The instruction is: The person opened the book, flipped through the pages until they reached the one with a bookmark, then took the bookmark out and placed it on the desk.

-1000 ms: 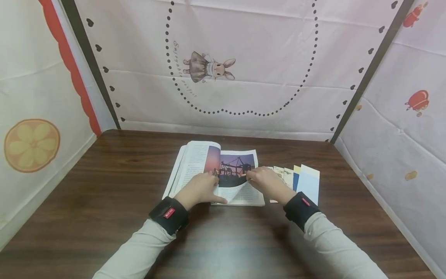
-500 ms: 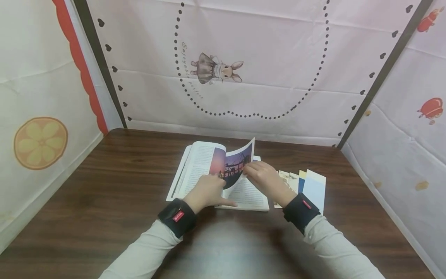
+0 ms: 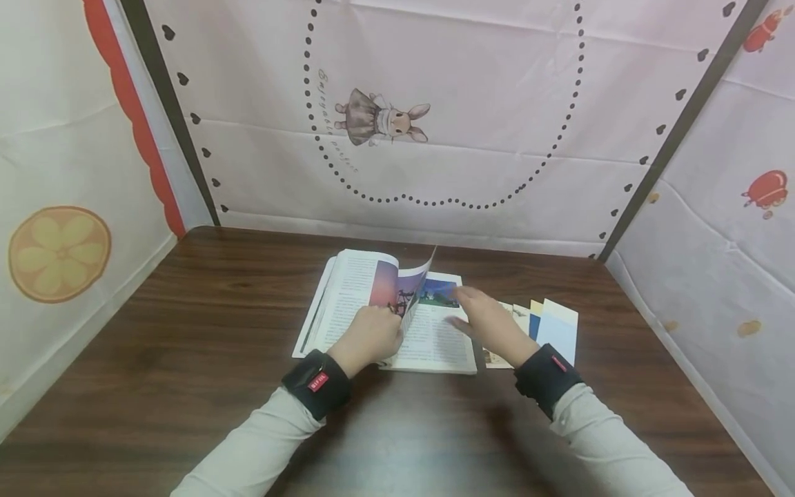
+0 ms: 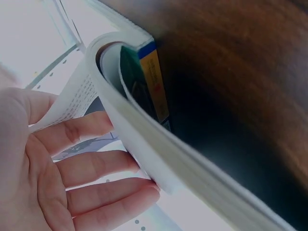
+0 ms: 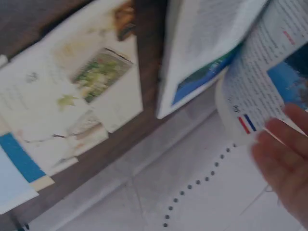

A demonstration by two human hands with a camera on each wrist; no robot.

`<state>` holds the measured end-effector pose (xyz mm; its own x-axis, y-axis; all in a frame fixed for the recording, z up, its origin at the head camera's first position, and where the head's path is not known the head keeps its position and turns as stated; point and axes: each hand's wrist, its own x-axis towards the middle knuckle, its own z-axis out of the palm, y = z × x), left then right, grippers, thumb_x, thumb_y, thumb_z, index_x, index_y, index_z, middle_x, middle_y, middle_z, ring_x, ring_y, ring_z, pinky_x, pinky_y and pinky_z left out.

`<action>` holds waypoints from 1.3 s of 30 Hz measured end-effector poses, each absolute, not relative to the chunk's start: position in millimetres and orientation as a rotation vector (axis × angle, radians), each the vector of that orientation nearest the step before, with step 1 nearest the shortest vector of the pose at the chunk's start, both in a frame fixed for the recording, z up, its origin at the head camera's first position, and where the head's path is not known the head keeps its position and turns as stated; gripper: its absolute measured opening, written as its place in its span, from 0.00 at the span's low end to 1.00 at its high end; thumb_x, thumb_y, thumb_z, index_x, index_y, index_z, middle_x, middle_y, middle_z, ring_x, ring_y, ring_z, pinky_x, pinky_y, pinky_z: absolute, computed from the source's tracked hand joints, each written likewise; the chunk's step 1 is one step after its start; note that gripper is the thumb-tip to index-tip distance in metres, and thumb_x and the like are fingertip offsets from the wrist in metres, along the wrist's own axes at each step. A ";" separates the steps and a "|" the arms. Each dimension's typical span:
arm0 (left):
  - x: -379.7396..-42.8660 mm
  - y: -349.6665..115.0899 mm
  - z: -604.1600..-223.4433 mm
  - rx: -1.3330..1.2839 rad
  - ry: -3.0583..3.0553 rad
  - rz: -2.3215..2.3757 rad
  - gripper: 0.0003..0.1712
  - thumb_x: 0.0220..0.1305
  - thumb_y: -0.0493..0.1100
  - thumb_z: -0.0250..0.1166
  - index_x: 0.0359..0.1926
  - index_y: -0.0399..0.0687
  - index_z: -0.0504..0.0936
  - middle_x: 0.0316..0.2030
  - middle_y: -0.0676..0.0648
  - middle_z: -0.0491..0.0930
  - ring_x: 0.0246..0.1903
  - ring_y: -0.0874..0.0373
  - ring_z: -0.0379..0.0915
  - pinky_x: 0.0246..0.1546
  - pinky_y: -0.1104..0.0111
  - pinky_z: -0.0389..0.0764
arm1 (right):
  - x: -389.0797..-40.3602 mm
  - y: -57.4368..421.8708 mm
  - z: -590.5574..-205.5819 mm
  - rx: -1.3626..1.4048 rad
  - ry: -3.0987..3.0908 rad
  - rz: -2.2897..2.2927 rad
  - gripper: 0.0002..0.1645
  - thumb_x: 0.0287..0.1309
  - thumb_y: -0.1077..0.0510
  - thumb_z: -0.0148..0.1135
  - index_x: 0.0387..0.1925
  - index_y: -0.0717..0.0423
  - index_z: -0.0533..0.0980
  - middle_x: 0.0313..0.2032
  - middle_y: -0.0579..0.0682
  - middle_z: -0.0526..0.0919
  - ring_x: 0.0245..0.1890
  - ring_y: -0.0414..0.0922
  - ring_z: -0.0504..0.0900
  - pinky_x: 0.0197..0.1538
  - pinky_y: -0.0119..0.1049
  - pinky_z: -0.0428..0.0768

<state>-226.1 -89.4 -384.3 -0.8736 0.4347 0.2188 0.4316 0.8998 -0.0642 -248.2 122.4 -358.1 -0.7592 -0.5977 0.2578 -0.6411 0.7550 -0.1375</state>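
An open book [image 3: 435,342] lies on the table with one page [image 3: 414,298] standing up near its middle. My left hand [image 3: 371,335] lies over the book's left side. In the left wrist view, the standing page passes between its thumb and index finger, while the other fingers [image 4: 98,166] rest along the left-hand pages. My right hand [image 3: 491,321] hovers above the right-hand page, fingers loosely extended, holding nothing. The right wrist view shows blurred fingertips [image 5: 288,139] near the lifted page's printed side; whether they touch it is unclear. A coloured photo [image 3: 439,293] shows on the page beneath.
Right of the book, several overlapping cards [image 3: 557,331] lie on the dark wooden table [image 3: 217,310], partly under my right hand. A printed white cloth [image 3: 459,124] hangs behind the table, with more cloth at both sides.
The page with the crane photo has swung up and left from nearly flat to upright. My right hand has let go of it and drawn back right; my left thumb has moved in behind it.
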 end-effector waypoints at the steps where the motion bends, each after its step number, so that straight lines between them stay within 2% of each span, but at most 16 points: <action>1: -227.0 -89.6 -383.6 -0.654 -2.840 0.022 0.14 0.59 0.43 0.59 0.22 0.41 0.82 0.17 0.46 0.77 0.18 0.55 0.70 0.22 0.63 0.75 | -249.1 125.5 -361.5 0.975 -2.868 0.286 0.33 0.55 0.51 0.65 0.58 0.66 0.70 0.58 0.63 0.75 0.60 0.57 0.73 0.58 0.50 0.74; 5: -229.7 -89.2 -383.1 -0.657 -2.860 0.003 0.15 0.62 0.45 0.58 0.24 0.40 0.83 0.18 0.46 0.78 0.18 0.55 0.69 0.22 0.64 0.74 | -251.1 133.4 -377.6 1.006 -3.198 0.175 0.50 0.51 0.41 0.67 0.66 0.66 0.61 0.67 0.63 0.62 0.68 0.56 0.62 0.66 0.51 0.65; 8: -230.8 -88.5 -383.8 -0.666 -2.862 -0.004 0.19 0.65 0.49 0.56 0.24 0.41 0.82 0.17 0.47 0.76 0.18 0.55 0.67 0.21 0.65 0.72 | -251.3 133.2 -385.7 1.036 -3.262 0.142 0.55 0.43 0.39 0.72 0.66 0.66 0.61 0.67 0.62 0.63 0.68 0.55 0.63 0.67 0.49 0.63; 14: -231.0 -94.4 -384.1 -0.580 -2.887 -0.100 0.25 0.69 0.54 0.50 0.21 0.43 0.78 0.16 0.46 0.74 0.18 0.54 0.68 0.20 0.64 0.70 | -255.1 127.2 -388.5 1.043 -3.267 0.081 0.54 0.39 0.40 0.75 0.63 0.65 0.65 0.62 0.61 0.71 0.61 0.56 0.72 0.64 0.48 0.69; 20: -232.5 -116.1 -376.4 -0.161 -2.935 -0.627 0.21 0.65 0.52 0.54 0.26 0.38 0.77 0.23 0.41 0.79 0.22 0.51 0.73 0.21 0.64 0.70 | -264.0 126.2 -387.9 1.040 -3.311 0.098 0.55 0.39 0.38 0.74 0.64 0.63 0.65 0.59 0.60 0.75 0.54 0.53 0.77 0.60 0.47 0.73; 22: -232.6 -124.8 -371.6 -0.032 -2.871 -0.827 0.20 0.63 0.51 0.56 0.24 0.39 0.77 0.22 0.42 0.78 0.21 0.52 0.71 0.20 0.66 0.67 | -265.5 126.2 -386.3 1.040 -3.316 0.112 0.53 0.40 0.39 0.74 0.63 0.63 0.66 0.57 0.60 0.76 0.51 0.52 0.78 0.58 0.47 0.74; 26: -227.9 -140.0 -367.6 0.055 -2.750 -0.928 0.14 0.61 0.46 0.60 0.27 0.38 0.79 0.21 0.43 0.79 0.21 0.52 0.70 0.21 0.66 0.64 | -264.9 126.8 -384.5 1.030 -3.330 0.131 0.50 0.40 0.41 0.74 0.62 0.62 0.67 0.55 0.59 0.78 0.48 0.50 0.78 0.57 0.46 0.74; 28: -223.6 -145.5 -368.3 0.052 -2.741 -0.875 0.12 0.60 0.43 0.61 0.37 0.36 0.82 0.28 0.40 0.83 0.27 0.48 0.77 0.25 0.62 0.71 | -263.6 127.4 -384.6 1.018 -3.347 0.157 0.50 0.40 0.42 0.74 0.63 0.61 0.66 0.54 0.58 0.78 0.47 0.50 0.77 0.56 0.46 0.74; 29: -221.2 -147.4 -368.8 0.052 -2.746 -0.840 0.15 0.60 0.41 0.62 0.43 0.35 0.81 0.34 0.37 0.84 0.31 0.45 0.79 0.28 0.59 0.74 | -263.0 127.8 -385.2 1.012 -3.354 0.162 0.51 0.40 0.42 0.75 0.63 0.60 0.66 0.55 0.58 0.77 0.49 0.51 0.77 0.57 0.46 0.74; 31: -217.4 -149.4 -369.7 0.045 -2.774 -0.757 0.21 0.59 0.40 0.62 0.54 0.36 0.76 0.42 0.34 0.83 0.38 0.39 0.80 0.33 0.53 0.76 | -262.2 129.0 -386.0 1.018 -3.355 0.168 0.51 0.41 0.42 0.75 0.64 0.60 0.65 0.57 0.58 0.76 0.53 0.54 0.76 0.59 0.49 0.72; 33: -215.7 -149.4 -370.7 0.028 -2.813 -0.673 0.29 0.58 0.37 0.62 0.62 0.37 0.69 0.44 0.32 0.82 0.38 0.38 0.80 0.32 0.51 0.76 | -262.1 131.2 -386.6 1.033 -3.344 0.179 0.52 0.41 0.43 0.75 0.65 0.60 0.64 0.59 0.59 0.74 0.56 0.57 0.74 0.60 0.51 0.70; 34: -215.7 -148.8 -371.5 0.014 -2.834 -0.613 0.32 0.58 0.36 0.61 0.64 0.39 0.65 0.41 0.32 0.82 0.35 0.38 0.80 0.30 0.52 0.76 | -261.9 132.7 -386.3 1.030 -3.343 0.187 0.53 0.41 0.43 0.75 0.65 0.60 0.63 0.61 0.59 0.72 0.60 0.58 0.71 0.62 0.53 0.68; 36: -216.5 -146.4 -374.2 -0.016 -2.876 -0.472 0.38 0.57 0.34 0.61 0.69 0.45 0.59 0.41 0.32 0.80 0.35 0.38 0.77 0.31 0.51 0.76 | -261.9 136.4 -386.0 1.041 -3.342 0.217 0.53 0.42 0.43 0.74 0.66 0.60 0.62 0.65 0.59 0.69 0.64 0.60 0.67 0.65 0.55 0.64; 39: -218.7 -141.0 -378.8 -0.131 -2.901 -0.228 0.41 0.58 0.32 0.59 0.71 0.55 0.57 0.54 0.31 0.73 0.51 0.33 0.71 0.46 0.41 0.73 | -262.4 140.5 -384.7 1.051 -3.355 0.265 0.53 0.44 0.43 0.72 0.68 0.59 0.60 0.67 0.58 0.65 0.67 0.60 0.63 0.67 0.55 0.61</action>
<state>-218.7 -141.0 -378.8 -0.9700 0.0705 0.2325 0.1059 0.9840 0.1436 -262.4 140.5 -384.7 -0.7561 -0.5747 -0.3131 -0.5184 0.8179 -0.2495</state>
